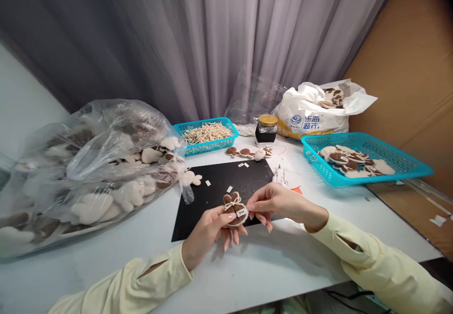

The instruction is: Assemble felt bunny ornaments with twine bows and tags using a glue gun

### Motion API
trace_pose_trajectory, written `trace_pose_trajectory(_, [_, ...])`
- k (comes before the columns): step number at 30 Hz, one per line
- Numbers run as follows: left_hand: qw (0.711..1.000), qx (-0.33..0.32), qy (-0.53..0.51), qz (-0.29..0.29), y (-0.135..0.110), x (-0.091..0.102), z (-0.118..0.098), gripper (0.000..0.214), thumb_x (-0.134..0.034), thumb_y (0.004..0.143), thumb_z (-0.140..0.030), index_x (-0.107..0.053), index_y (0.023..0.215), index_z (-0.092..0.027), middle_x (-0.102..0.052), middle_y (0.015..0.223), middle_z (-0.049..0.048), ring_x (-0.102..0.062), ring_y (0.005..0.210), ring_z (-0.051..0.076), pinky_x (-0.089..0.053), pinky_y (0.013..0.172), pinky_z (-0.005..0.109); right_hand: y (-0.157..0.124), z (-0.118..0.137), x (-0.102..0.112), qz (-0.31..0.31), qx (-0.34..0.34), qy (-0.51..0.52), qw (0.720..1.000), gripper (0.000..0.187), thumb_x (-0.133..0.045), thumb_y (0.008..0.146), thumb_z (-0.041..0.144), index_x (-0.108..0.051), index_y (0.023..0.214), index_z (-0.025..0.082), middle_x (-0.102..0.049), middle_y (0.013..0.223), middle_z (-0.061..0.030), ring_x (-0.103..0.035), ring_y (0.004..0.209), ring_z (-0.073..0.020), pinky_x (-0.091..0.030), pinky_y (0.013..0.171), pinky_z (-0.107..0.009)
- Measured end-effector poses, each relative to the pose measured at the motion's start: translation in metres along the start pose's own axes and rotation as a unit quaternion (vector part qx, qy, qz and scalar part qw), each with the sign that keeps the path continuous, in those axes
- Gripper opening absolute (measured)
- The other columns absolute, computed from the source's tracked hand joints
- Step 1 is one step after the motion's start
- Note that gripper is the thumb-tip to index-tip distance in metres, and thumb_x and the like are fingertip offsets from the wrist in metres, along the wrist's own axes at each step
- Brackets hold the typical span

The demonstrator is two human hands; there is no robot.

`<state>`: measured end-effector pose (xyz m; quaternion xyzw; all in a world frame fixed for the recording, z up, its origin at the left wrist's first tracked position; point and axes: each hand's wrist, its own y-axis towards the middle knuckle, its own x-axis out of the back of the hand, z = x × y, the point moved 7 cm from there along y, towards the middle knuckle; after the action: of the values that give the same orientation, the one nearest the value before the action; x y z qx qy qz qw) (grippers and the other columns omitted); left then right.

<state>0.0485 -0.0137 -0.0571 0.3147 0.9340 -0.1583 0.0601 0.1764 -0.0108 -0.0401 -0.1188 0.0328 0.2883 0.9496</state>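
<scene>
My left hand (208, 233) pinches a small brown bunny-shaped plush piece (234, 208) with a cream string bow, held upright over the front edge of a black mat (215, 186). My right hand (274, 200) reaches in from the right, its fingertips pressed on a small white label on the lower right of the plush piece. Both arms wear pale yellow sleeves. Several small white labels (243, 165) lie loose on the mat.
A big clear bag of plush pieces (92, 172) fills the left of the white table (276, 262). At the back stand a teal basket of string bows (207, 135), a dark jar with a gold lid (266, 129) and a white shopping bag (314, 111). A teal tray with finished pieces (361, 163) sits right.
</scene>
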Motion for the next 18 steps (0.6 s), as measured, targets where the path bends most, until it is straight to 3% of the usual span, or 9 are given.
trace_pose_trajectory(7, [0.997, 0.026, -0.061, 0.045, 0.004, -0.003, 0.005, 0.029, -0.043, 0.088, -0.031, -0.060, 0.082, -0.008, -0.067, 0.065, 0.0103, -0.055, 0.046, 0.009, -0.038, 0.037, 0.014, -0.004, 0.003, -0.007, 0.017, -0.015, 0.006, 1.000, 0.031, -0.064, 0.077, 0.039, -0.067, 0.071, 0.009, -0.057, 0.056, 0.0002, -0.051, 0.043, -0.0061, -0.048, 0.039, -0.017])
trace_pose_trajectory(14, [0.999, 0.030, 0.001, 0.022, 0.001, -0.004, 0.006, 0.026, -0.057, 0.080, -0.033, -0.059, 0.086, -0.008, -0.068, 0.067, 0.0098, -0.056, 0.046, 0.010, -0.038, 0.035, 0.014, 0.004, -0.008, -0.008, -0.009, -0.031, 0.007, 0.999, 0.027, -0.070, 0.071, 0.038, -0.066, 0.072, 0.011, -0.054, 0.055, 0.0022, -0.048, 0.040, -0.0058, -0.046, 0.036, -0.018])
trace_pose_trajectory(18, [0.999, 0.026, -0.005, 0.033, 0.001, -0.005, 0.003, 0.030, -0.059, 0.078, -0.035, -0.058, 0.093, -0.009, -0.068, 0.076, 0.0112, -0.057, 0.052, 0.011, -0.040, 0.036, 0.015, -0.006, 0.009, 0.005, -0.041, -0.027, -0.030, 0.998, 0.028, -0.070, 0.068, 0.039, -0.065, 0.068, 0.012, -0.053, 0.051, 0.0029, -0.046, 0.038, -0.0062, -0.041, 0.034, -0.018])
